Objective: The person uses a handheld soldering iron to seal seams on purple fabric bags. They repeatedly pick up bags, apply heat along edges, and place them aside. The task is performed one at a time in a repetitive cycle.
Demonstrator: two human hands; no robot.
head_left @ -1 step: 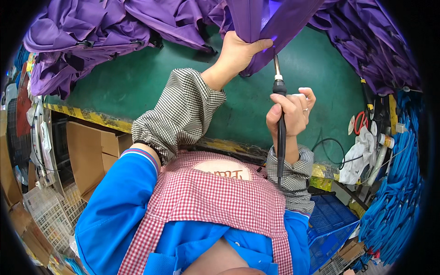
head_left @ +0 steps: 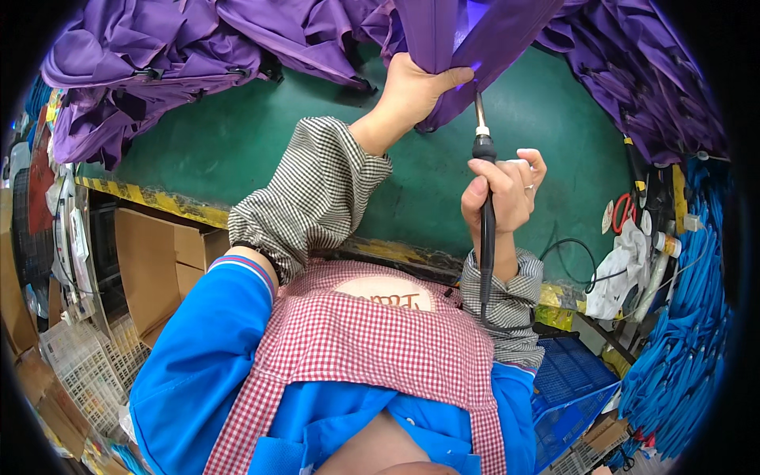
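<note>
My left hand (head_left: 412,87) is pinched shut on a fold of purple fabric (head_left: 467,39) that hangs down from the top edge, thumb pressed across its front. My right hand (head_left: 503,190) is wrapped closed around the black handle of a soldering-iron-like tool (head_left: 484,182), held upright, its thin metal tip just under the fabric beside my left thumb. Whether the tip touches the cloth I cannot tell.

Brown cardboard boxes (head_left: 154,269) stand under the table at my left, with white wire baskets (head_left: 79,364) below them. A strip of yellow tape (head_left: 158,202) runs along the near rim of the green table (head_left: 237,134). At my right sit a blue plastic crate (head_left: 574,388), a white crumpled bag (head_left: 625,269) and red-handled scissors (head_left: 624,212).

The top of the fabric is cut off by the frame, and the tool's black cord (head_left: 578,253) disappears behind my right sleeve. More purple fabric is heaped (head_left: 150,63) along the far edge and right side of the table, with bundles of blue pieces (head_left: 681,332) beyond the right edge. Bare green surface lies open between my arms and the heaps.
</note>
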